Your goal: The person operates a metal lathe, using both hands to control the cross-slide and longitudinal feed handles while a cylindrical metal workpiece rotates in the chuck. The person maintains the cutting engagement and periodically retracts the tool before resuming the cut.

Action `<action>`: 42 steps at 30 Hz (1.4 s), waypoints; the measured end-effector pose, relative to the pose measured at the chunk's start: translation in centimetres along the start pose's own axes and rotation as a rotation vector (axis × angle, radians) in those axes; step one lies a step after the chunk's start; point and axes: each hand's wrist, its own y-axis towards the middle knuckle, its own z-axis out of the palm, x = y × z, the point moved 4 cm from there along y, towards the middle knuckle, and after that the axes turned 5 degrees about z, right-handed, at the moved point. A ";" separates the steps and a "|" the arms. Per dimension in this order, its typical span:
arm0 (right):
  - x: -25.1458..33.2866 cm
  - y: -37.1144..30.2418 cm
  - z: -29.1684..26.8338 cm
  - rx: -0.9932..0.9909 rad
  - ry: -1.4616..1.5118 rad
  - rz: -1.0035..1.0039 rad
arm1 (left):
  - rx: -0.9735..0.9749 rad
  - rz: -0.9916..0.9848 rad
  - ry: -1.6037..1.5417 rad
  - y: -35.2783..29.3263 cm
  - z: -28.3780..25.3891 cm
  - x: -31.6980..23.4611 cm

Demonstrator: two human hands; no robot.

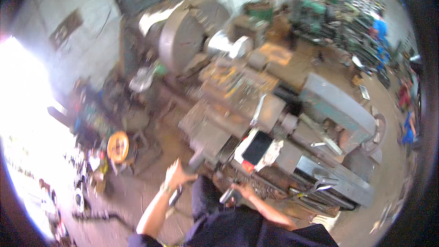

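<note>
Grey metal lathe [240,110]. Pale handle [226,195] at six o'clock, apparently within easy reach, met by right hand [246,191]; grip too blurred to be judged. Left hand [176,175] spread at seven. Black phone [257,148] laid on cloth [274,151], between four and five, likely shielded from grime.

Left grip [177,176], right grip [245,190] blurred; far machinery [315,13] too smeared to identify.

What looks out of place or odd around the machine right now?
A black smartphone lies on crumpled white cloth or paper atop the lathe, an odd spot among working parts. What looks like a wrench lies loose just beyond it. Blur would hide small damage.
</note>
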 end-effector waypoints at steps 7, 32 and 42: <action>1.4 -0.9 -0.3 -0.013 0.309 -0.210 | 0.058 -0.019 0.344 -0.2 0.8 -1.9; 5.2 -5.6 -2.2 0.016 0.351 -0.163 | -0.008 -0.044 0.332 0.0 1.6 -2.2; 2.1 -2.9 -1.5 0.018 0.275 -0.229 | -0.016 -0.065 0.357 0.0 1.8 -2.2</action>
